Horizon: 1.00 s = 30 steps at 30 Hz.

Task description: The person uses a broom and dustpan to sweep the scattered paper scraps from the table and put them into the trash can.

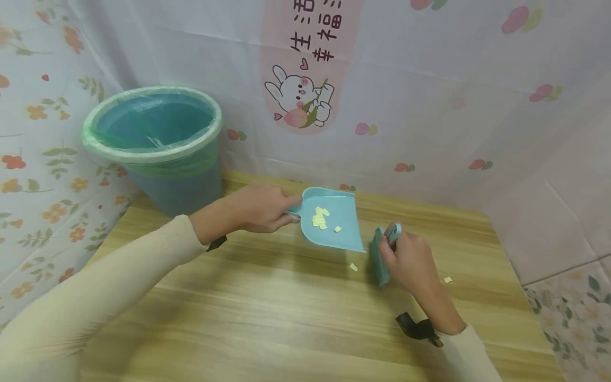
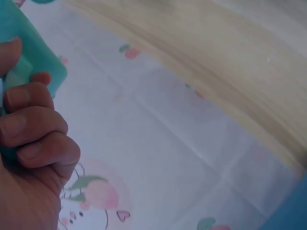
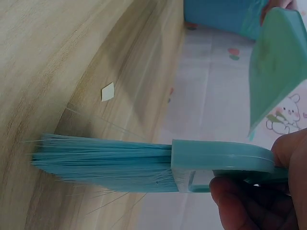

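Observation:
My left hand (image 1: 262, 208) grips the handle of a light blue dustpan (image 1: 336, 217), its fingers curled round it in the left wrist view. Several small yellow paper pieces (image 1: 319, 218) lie in the pan, most of them near the handle side. The right wrist view has the dustpan (image 3: 276, 67) raised off the wooden table. To its right, my right hand (image 1: 410, 257) holds a small blue hand brush (image 1: 379, 260) by the handle. The bristles (image 3: 105, 163) point down at the tabletop. One loose paper piece (image 1: 354, 267) lies between pan and brush.
Another paper piece (image 1: 447, 279) is on the wooden table (image 1: 267, 318), right of my right hand. A blue bin (image 1: 191, 180) with a green liner stands at the back left. Patterned cloth (image 1: 406, 95) hangs along the table's back edge.

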{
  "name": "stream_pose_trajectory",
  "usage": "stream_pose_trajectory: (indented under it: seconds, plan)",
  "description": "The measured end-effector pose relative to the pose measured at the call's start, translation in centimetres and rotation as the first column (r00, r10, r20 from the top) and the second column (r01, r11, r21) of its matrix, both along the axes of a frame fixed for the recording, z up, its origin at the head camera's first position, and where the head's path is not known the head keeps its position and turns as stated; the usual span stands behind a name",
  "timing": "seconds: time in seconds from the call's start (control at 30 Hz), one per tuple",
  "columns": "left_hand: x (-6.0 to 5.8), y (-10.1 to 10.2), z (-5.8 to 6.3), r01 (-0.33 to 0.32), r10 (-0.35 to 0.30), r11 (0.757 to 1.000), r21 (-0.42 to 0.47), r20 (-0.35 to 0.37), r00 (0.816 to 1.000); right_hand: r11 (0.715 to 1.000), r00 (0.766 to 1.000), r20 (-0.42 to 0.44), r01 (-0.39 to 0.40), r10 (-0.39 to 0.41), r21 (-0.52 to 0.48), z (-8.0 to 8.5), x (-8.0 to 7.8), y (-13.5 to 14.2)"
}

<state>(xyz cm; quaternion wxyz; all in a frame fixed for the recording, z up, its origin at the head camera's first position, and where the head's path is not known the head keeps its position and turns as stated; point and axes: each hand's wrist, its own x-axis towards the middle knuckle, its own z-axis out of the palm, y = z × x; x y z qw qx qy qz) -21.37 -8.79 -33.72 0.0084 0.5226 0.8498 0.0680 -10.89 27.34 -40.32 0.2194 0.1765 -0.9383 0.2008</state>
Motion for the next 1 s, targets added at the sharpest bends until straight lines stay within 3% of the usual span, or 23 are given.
stream_pose_trajectory:
  seconds: [0.27, 0.53, 0.67, 1.0]
  plan:
    - [-0.5, -2.3, 2.1, -0.065, 0.065, 0.998, 0.014, -0.043, 0.997, 1.0, 1.0, -0.019, -0.003, 0.003, 0.008, 0.2, 0.2, 0.2]
    - [-0.5, -5.4, 4.9, -0.152, 0.152, 0.988, 0.012, -0.102, 0.983, 1.0, 1.0, -0.009, 0.005, -0.005, 0.008, 0.2, 0.2, 0.4]
    - [-0.4, -7.1, 6.4, -0.201, 0.202, 0.979, 0.026, -0.11, 0.973, 1.0, 0.999, -0.032, -0.002, 0.002, 0.009, 0.0, 0.2, 0.6]
    - [0.2, -11.7, 9.9, -0.316, 0.321, 0.947, 0.058, -0.186, 0.929, 1.0, 0.999, -0.035, -0.002, 0.002, 0.005, 0.0, 0.1, 0.7]
